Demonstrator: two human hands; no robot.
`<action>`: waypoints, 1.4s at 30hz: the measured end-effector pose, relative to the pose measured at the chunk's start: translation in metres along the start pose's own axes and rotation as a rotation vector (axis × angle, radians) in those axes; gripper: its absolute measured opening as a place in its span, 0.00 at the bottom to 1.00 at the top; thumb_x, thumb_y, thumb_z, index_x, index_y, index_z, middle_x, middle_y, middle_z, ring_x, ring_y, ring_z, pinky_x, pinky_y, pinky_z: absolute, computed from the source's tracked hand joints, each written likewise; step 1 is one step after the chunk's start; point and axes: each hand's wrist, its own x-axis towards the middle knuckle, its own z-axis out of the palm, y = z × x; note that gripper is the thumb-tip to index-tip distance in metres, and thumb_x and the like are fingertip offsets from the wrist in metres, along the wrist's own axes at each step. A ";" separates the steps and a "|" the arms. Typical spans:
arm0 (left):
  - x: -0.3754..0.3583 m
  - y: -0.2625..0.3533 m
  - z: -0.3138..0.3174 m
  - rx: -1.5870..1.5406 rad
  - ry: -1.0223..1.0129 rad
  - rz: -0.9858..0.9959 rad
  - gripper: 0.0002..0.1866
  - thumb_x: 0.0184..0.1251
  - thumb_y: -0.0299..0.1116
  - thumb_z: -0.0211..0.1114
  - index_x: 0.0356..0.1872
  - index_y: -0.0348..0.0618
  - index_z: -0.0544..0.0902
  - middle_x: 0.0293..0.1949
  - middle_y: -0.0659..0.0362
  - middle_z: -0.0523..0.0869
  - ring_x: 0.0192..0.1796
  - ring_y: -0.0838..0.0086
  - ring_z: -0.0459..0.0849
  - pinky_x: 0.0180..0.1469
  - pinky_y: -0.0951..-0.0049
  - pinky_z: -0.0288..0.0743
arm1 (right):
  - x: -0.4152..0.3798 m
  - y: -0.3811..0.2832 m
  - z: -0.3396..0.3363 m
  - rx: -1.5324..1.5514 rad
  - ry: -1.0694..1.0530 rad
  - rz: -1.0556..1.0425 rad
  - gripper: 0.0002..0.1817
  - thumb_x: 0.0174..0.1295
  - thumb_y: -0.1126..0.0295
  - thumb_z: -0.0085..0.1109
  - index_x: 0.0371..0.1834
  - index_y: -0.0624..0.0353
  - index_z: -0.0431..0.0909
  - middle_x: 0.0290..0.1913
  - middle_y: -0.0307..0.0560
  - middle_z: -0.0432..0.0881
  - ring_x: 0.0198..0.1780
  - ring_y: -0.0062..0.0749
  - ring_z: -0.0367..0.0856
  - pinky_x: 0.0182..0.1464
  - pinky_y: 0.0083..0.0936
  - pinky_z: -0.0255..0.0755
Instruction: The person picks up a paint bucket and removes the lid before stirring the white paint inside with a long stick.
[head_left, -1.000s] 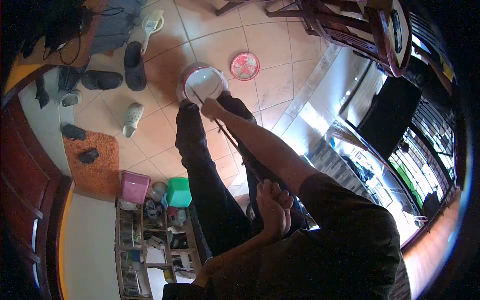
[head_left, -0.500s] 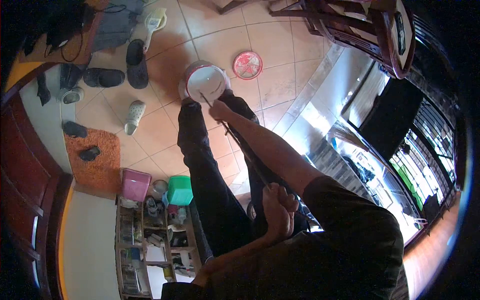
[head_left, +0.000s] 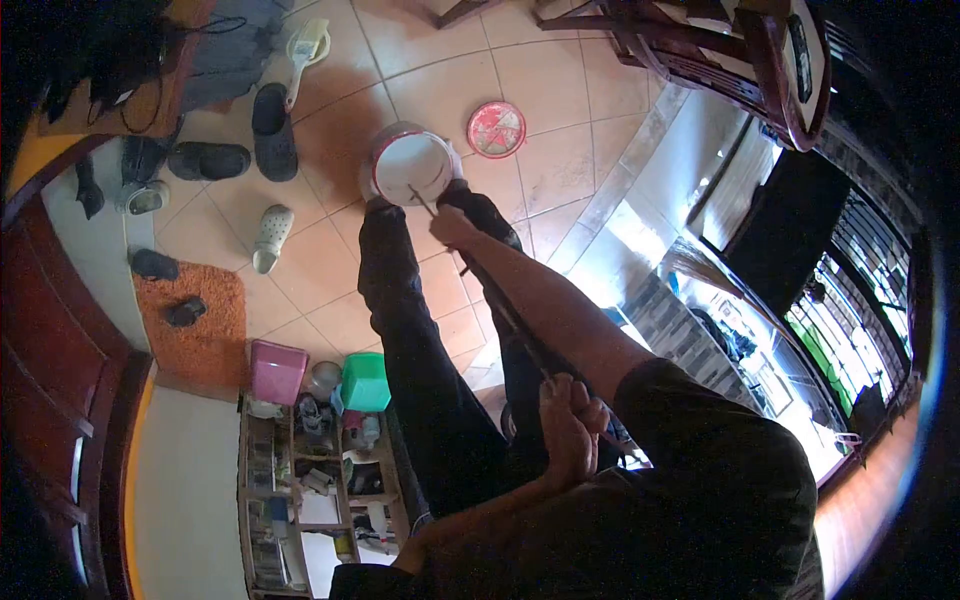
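A white bucket point(head_left: 415, 160) with a reddish rim stands between my feet, holding white paint-like liquid. A long thin stick point(head_left: 515, 325) runs from my body down to the bucket, its lower end dipping into the white contents. My right hand point(head_left: 455, 228) is closed round the stick just outside the near rim. Closer to my body, my left hand point(head_left: 570, 425) is wrapped round the upper part of the same stick. On the floor to the right of the bucket lies a round red lid point(head_left: 496, 130) smeared with white.
A paintbrush point(head_left: 304, 50) rests at the upper left, near dark clogs point(head_left: 272, 135) and a pale clog point(head_left: 270, 240). An orange mat point(head_left: 215, 300), a pink bin point(head_left: 277, 370), a green bin point(head_left: 366, 382) and a shelf point(head_left: 295, 450) are at left. Wooden furniture point(head_left: 690, 45) stands upper right.
My right hand has shifted slightly to the right and down, and the stick's tip has moved right inside the bucket. Both hands keep their grip on the stick.
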 end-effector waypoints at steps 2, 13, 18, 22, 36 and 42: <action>-0.005 -0.001 0.011 0.092 0.032 -0.039 0.09 0.67 0.37 0.49 0.28 0.52 0.62 0.16 0.69 0.58 0.15 0.85 0.55 0.16 0.81 0.48 | -0.015 0.031 -0.022 -0.003 0.112 0.203 0.10 0.50 0.66 0.54 0.19 0.59 0.78 0.19 0.51 0.78 0.23 0.40 0.79 0.28 0.38 0.73; 0.006 0.001 -0.011 -0.059 -0.023 0.027 0.09 0.67 0.42 0.48 0.28 0.55 0.64 0.16 0.69 0.61 0.15 0.83 0.55 0.16 0.79 0.49 | -0.002 -0.024 -0.042 -0.361 0.138 -0.117 0.09 0.34 0.62 0.63 0.17 0.53 0.79 0.18 0.43 0.77 0.22 0.35 0.74 0.25 0.32 0.67; 0.010 0.004 -0.008 -0.037 -0.091 -0.031 0.08 0.65 0.43 0.50 0.32 0.55 0.66 0.17 0.69 0.61 0.15 0.83 0.56 0.18 0.80 0.50 | -0.003 0.031 -0.070 -0.215 0.112 0.100 0.09 0.37 0.61 0.63 0.15 0.53 0.78 0.19 0.43 0.77 0.25 0.36 0.77 0.27 0.35 0.69; 0.011 0.015 -0.003 -0.012 0.061 0.042 0.10 0.64 0.45 0.52 0.30 0.55 0.65 0.17 0.69 0.59 0.16 0.83 0.55 0.18 0.81 0.49 | 0.028 0.000 -0.065 -0.508 0.146 -0.160 0.08 0.39 0.62 0.61 0.13 0.51 0.75 0.19 0.41 0.76 0.26 0.34 0.75 0.28 0.32 0.67; 0.012 0.010 -0.001 0.028 -0.020 0.108 0.09 0.64 0.42 0.53 0.31 0.55 0.64 0.17 0.70 0.62 0.14 0.84 0.56 0.16 0.81 0.49 | 0.028 -0.007 -0.068 -0.389 0.177 -0.253 0.11 0.45 0.62 0.57 0.12 0.53 0.74 0.15 0.42 0.74 0.23 0.35 0.75 0.22 0.32 0.65; 0.004 -0.005 -0.007 0.025 -0.084 -0.059 0.08 0.64 0.41 0.52 0.30 0.54 0.64 0.17 0.69 0.62 0.14 0.84 0.55 0.15 0.81 0.48 | 0.003 0.025 -0.019 0.365 -0.225 0.507 0.14 0.54 0.63 0.53 0.12 0.52 0.72 0.12 0.43 0.71 0.18 0.33 0.72 0.24 0.29 0.71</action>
